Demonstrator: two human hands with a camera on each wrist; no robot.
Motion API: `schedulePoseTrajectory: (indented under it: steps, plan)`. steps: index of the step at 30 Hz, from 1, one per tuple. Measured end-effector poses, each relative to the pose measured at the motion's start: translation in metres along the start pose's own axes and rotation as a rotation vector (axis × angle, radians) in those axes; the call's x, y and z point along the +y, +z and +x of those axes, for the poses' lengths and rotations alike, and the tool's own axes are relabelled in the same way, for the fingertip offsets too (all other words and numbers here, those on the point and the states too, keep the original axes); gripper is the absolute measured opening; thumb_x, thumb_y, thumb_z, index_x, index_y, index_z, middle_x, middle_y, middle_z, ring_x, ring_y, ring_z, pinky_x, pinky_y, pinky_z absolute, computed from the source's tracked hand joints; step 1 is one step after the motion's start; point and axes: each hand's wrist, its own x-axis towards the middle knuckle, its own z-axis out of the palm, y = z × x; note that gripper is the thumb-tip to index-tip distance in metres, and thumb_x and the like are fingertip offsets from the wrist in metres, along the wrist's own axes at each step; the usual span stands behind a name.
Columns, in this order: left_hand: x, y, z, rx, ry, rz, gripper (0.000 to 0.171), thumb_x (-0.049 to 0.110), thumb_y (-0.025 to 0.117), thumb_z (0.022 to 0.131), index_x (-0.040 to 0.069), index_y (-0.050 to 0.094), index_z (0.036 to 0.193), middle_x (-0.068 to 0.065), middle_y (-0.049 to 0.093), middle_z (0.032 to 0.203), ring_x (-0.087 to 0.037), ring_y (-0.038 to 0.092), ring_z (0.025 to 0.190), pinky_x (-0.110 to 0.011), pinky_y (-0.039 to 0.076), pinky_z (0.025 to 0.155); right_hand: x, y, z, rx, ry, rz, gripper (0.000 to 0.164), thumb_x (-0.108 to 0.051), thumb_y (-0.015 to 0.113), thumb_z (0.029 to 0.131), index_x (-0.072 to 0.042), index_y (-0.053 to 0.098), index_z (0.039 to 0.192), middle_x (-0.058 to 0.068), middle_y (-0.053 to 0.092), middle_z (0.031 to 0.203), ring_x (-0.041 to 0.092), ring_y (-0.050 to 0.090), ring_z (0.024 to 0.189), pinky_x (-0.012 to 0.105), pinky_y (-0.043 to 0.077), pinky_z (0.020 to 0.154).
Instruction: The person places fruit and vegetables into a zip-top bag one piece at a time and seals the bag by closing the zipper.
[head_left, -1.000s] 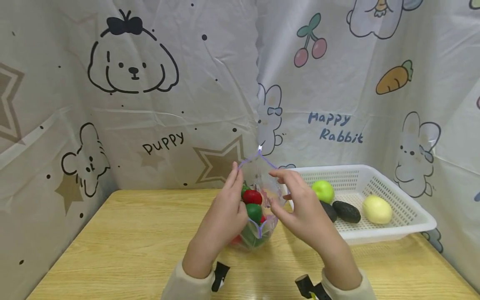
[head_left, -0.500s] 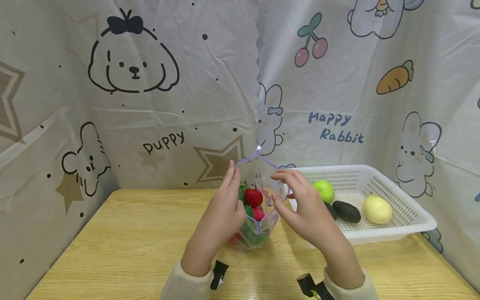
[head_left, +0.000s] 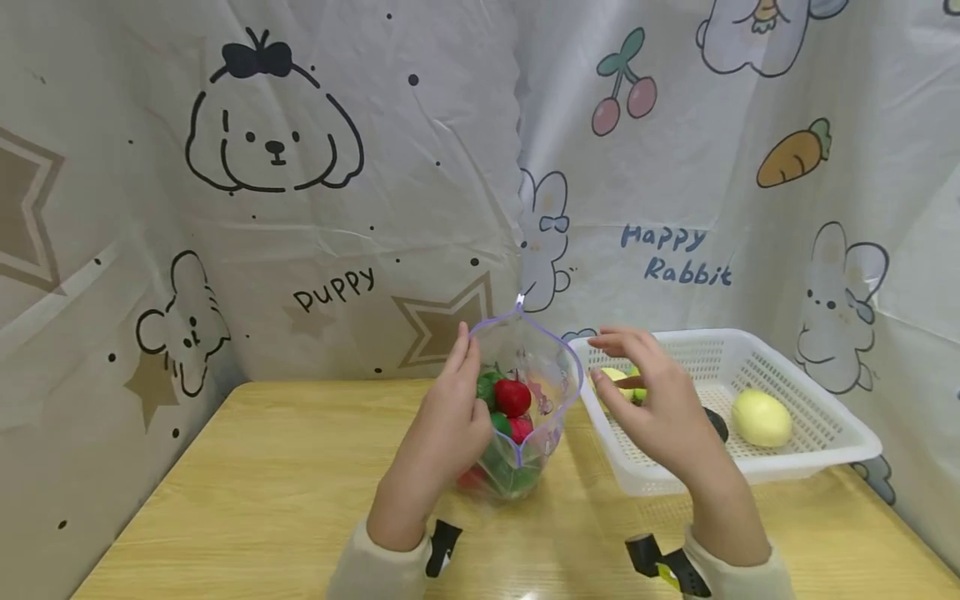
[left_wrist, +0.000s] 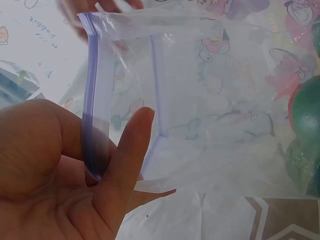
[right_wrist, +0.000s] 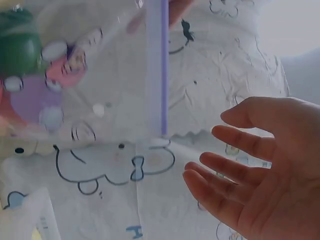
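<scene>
A clear zip bag with a purple-edged mouth stands on the table, its mouth spread wide. My left hand holds the near left side of that mouth; in the left wrist view, its thumb lies against the purple zip strip. Through the plastic show a round red fruit with a stem, a pinkish-red piece, and several green pieces. My right hand hovers over the basket's left part, fingers spread and bent a little. Nothing lies in its grasp in the right wrist view.
A white plastic basket stands right of the bag. Inside are a pale yellow potato-like piece, a dark avocado-like piece and yellow-green fruit partly behind my right fingers. A printed curtain hangs behind the wooden table.
My right hand has moved right, from the bag's mouth to above the basket, and the bag's right rim shows in full. The left hand stays at the bag.
</scene>
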Motion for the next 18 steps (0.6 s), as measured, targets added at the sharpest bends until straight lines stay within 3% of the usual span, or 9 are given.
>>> schedulePoseTrajectory:
  steps: [2, 5, 11, 16, 18]
  plan:
    - [-0.001, -0.002, 0.0, -0.006, -0.003, -0.007, 0.07, -0.01, 0.045, 0.08, -0.002, 0.023, 0.145, -0.008, 0.006, 0.16, -0.008, 0.024, 0.047, -0.016, 0.029, 0.044, 0.009, -0.003, 0.001, 0.016, 0.027, 0.005, 0.03, -0.012, 0.057, 0.089, -0.007, 0.058, 0.118, 0.013, 0.056, 0.127, 0.029, 0.058, 0.107, 0.049, 0.059, 0.069]
    - [-0.002, -0.001, 0.0, -0.011, -0.001, -0.011, 0.07, -0.01, 0.045, 0.08, -0.002, 0.023, 0.146, -0.009, 0.006, 0.16, -0.008, 0.028, 0.048, -0.016, 0.031, 0.044, 0.025, -0.004, 0.004, -0.023, 0.07, -0.007, 0.027, -0.011, 0.055, 0.089, -0.006, 0.057, 0.116, 0.016, 0.058, 0.121, 0.033, 0.06, 0.103, 0.052, 0.058, 0.068]
    - [-0.004, 0.0, -0.002, 0.008, -0.008, 0.003, 0.069, -0.01, 0.047, 0.08, -0.002, 0.024, 0.145, -0.011, 0.007, 0.16, -0.013, 0.05, 0.068, -0.017, 0.035, 0.045, 0.061, 0.005, 0.02, -0.228, 0.128, -0.048, 0.028, -0.014, 0.055, 0.089, -0.003, 0.058, 0.115, 0.023, 0.061, 0.12, 0.036, 0.063, 0.097, 0.055, 0.056, 0.075]
    - [-0.004, 0.0, 0.0, -0.002, 0.003, 0.011, 0.068, -0.009, 0.047, 0.081, -0.003, 0.025, 0.145, -0.012, 0.009, 0.159, -0.012, 0.041, 0.057, -0.016, 0.034, 0.045, 0.088, 0.004, 0.035, -0.39, 0.156, -0.089, 0.032, -0.014, 0.055, 0.089, 0.004, 0.056, 0.115, 0.03, 0.06, 0.117, 0.041, 0.061, 0.096, 0.054, 0.055, 0.078]
    - [-0.004, 0.001, 0.001, -0.003, 0.012, 0.01, 0.067, -0.009, 0.046, 0.081, -0.003, 0.025, 0.145, -0.013, 0.009, 0.159, -0.012, 0.045, 0.059, -0.017, 0.034, 0.045, 0.099, 0.002, 0.041, -0.433, 0.178, -0.123, 0.033, -0.014, 0.055, 0.088, 0.005, 0.055, 0.115, 0.032, 0.06, 0.116, 0.042, 0.061, 0.096, 0.055, 0.053, 0.081]
